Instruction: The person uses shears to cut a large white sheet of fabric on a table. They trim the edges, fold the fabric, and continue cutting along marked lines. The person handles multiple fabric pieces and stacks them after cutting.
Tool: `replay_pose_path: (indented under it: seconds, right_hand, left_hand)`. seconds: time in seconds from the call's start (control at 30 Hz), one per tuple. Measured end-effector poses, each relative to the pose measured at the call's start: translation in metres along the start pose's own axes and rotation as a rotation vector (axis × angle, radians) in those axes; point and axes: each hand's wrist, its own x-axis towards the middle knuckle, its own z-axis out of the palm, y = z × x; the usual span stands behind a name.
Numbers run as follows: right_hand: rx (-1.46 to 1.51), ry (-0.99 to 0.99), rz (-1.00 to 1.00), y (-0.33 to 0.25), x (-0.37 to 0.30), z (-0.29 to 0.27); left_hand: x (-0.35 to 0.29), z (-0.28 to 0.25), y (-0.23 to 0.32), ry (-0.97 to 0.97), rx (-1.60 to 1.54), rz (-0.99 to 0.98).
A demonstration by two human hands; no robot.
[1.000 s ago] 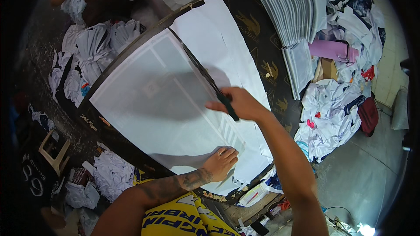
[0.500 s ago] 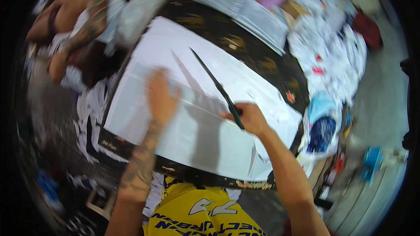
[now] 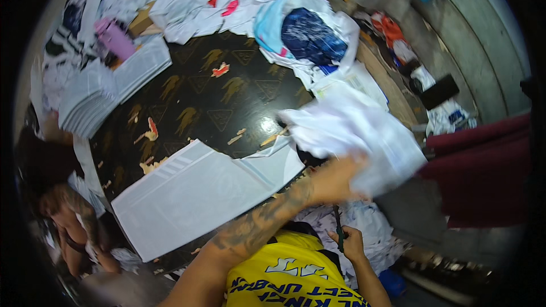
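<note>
Two bare hands show in the head view, well apart from each other. The left hand [image 3: 340, 181], blurred and at the end of a tattooed forearm, grips a loose bunch of white material [image 3: 364, 131] that fans out ahead of it and to its right. The right hand [image 3: 354, 242] sits closer to the body, its fingers closed round the dark handles of the scissors [image 3: 341, 237] — the blades point away from the body, toward the left hand.

To the left of the left hand, just beyond the forearm, a pale grey-white sheet [image 3: 199, 196] lies flat on the dark patterned table [image 3: 227, 108]. Stripes run near its far edge, and the side toward the left hand has an uneven, notched outline. Farther ahead and left stand a stack of folded pale sheets [image 3: 91, 102] and a pinkish-purple bottle [image 3: 115, 38] (tilted, beside a white heap). Straight ahead of the left hand rests a crumpled dark blue bundle [image 3: 313, 37]; to its right hangs maroon cloth [image 3: 483, 170]. More white scraps [image 3: 372, 227] lie below the left hand, around the scissors — and far to the left, another person [image 3: 71, 219] is partly visible.
</note>
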Motion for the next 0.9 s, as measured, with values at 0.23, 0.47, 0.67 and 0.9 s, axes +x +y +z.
replay_pose_path:
  seconds: [0.23,0.47,0.67,0.9]
  right_hand:
    - [0.011,-0.050,-0.155,-0.026,-0.003,0.035]
    - [0.155,-0.028,-0.044,-0.055,-0.010,0.081]
    - [0.532,-0.092,0.014,-0.050,-0.058,0.116]
    - [0.451,-0.208,0.086,-0.050,-0.109,0.159]
  left_hand:
    - [-0.055,-0.065,-0.096,0.201,0.608,-0.252]
    - [-0.008,-0.080,-0.163,-0.140,0.234,-0.253]
    - [-0.089,-0.083,-0.121,0.232,0.470,-0.095]
    - [-0.194,-0.039,-0.100,0.027,0.290,-0.171]
